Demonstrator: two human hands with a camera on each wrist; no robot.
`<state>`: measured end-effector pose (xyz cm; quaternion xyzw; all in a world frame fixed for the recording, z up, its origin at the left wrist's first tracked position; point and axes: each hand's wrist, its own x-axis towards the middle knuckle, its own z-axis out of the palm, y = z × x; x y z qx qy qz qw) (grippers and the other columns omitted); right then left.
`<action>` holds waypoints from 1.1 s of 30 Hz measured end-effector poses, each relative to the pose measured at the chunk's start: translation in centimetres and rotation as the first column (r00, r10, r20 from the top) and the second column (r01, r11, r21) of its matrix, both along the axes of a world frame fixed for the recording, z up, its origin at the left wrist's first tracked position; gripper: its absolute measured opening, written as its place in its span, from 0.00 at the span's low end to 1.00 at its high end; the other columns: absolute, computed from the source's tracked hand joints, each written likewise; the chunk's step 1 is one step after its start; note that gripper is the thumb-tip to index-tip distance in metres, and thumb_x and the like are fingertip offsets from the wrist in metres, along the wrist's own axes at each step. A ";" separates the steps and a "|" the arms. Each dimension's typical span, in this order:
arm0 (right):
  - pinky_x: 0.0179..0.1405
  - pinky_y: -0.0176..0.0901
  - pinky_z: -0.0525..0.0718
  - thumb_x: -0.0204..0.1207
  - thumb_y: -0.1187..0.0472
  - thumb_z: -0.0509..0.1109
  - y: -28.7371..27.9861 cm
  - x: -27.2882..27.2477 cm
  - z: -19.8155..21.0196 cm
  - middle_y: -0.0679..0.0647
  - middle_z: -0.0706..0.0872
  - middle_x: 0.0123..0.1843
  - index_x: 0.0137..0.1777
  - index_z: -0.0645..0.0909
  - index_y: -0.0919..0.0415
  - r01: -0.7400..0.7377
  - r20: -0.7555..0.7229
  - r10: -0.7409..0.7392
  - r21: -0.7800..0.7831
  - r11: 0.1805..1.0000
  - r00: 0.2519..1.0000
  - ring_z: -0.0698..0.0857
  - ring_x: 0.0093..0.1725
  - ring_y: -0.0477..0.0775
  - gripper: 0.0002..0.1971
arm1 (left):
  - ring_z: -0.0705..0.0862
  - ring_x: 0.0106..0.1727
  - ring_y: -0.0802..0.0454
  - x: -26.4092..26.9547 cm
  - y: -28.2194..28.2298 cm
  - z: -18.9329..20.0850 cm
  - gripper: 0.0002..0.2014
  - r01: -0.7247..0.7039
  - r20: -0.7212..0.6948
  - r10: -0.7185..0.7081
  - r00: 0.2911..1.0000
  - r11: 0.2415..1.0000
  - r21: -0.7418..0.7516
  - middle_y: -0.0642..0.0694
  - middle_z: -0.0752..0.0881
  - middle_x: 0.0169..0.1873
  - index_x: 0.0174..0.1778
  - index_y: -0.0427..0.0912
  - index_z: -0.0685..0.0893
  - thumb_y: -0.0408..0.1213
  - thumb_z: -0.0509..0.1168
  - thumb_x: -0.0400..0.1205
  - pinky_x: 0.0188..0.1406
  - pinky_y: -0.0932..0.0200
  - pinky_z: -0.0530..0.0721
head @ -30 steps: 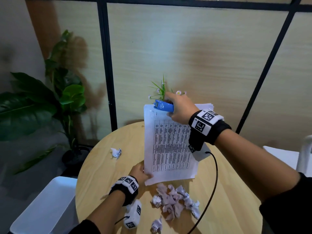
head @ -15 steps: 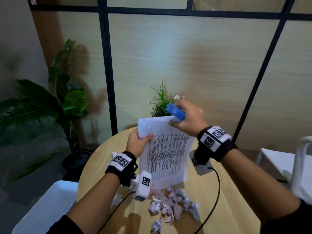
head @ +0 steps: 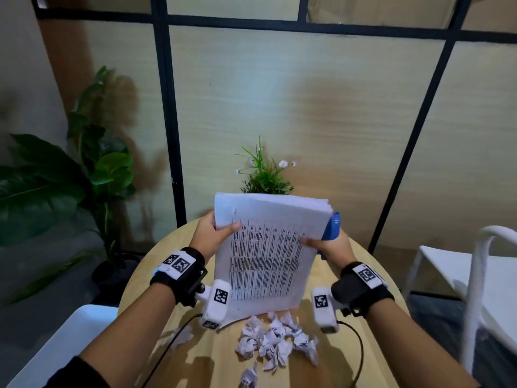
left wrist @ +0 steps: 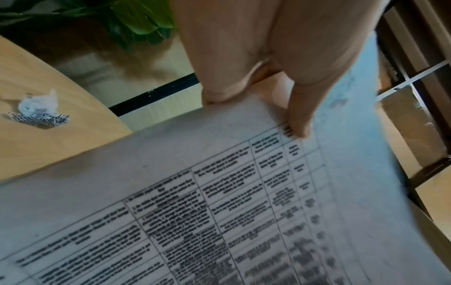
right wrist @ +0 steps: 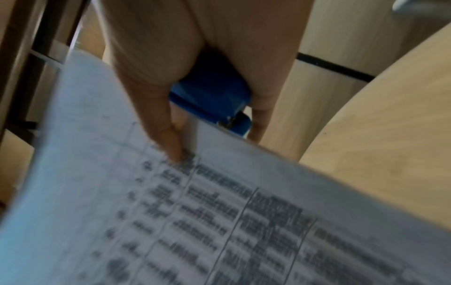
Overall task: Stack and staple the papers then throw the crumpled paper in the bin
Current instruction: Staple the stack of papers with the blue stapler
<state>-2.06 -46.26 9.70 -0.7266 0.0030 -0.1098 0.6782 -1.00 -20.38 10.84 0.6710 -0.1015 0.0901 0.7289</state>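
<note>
hands (head: 274, 242) grip paper stack (head: 265, 247).

From my head view the stack of papers (head: 265, 247) hides most of the blue stapler (head: 331, 226) and the base of the small plant (head: 265, 177). My left hand's (head: 212, 236) fingers sit behind the sheets, only the thumb showing. On both wrist views the printed table is too smeared to read, and the page runs off the frame edges.

Matt printed paper stack (head: 268, 247), glossy blue plastic stapler (right wrist: 214, 96), wood-grain table (head: 372, 264)
</note>
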 end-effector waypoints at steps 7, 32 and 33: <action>0.51 0.60 0.85 0.62 0.73 0.79 3.0 -0.2 0.9 0.72 0.85 0.50 0.54 0.75 0.71 0.156 0.162 -0.179 0.146 0.977 0.970 0.84 0.44 0.58 0.21 | 0.80 0.45 0.56 -0.3 -2.0 1.3 0.25 -0.101 0.117 0.102 0.988 0.995 -0.010 0.51 0.79 0.43 0.46 0.51 0.72 0.11 0.52 0.74 0.47 0.59 0.79; 0.53 0.63 0.86 0.59 0.78 0.78 2.2 0.4 -3.2 0.64 0.88 0.54 0.60 0.78 0.67 0.157 -0.009 -0.159 0.190 0.969 0.987 0.87 0.50 0.62 0.28 | 0.81 0.49 0.52 -1.2 -2.1 -2.5 0.08 -0.190 -0.037 0.191 0.981 0.981 0.021 0.47 0.81 0.46 0.57 0.40 0.68 0.25 0.53 0.84 0.51 0.60 0.79; 0.52 0.61 0.86 0.59 0.78 0.78 2.1 0.5 -3.1 0.63 0.88 0.54 0.60 0.78 0.67 0.155 -0.002 -0.158 0.196 0.968 0.987 0.87 0.49 0.61 0.28 | 0.81 0.50 0.52 -1.2 -2.1 -2.4 0.08 -0.192 -0.032 0.193 0.981 0.981 0.026 0.45 0.81 0.47 0.57 0.40 0.68 0.25 0.53 0.84 0.53 0.59 0.79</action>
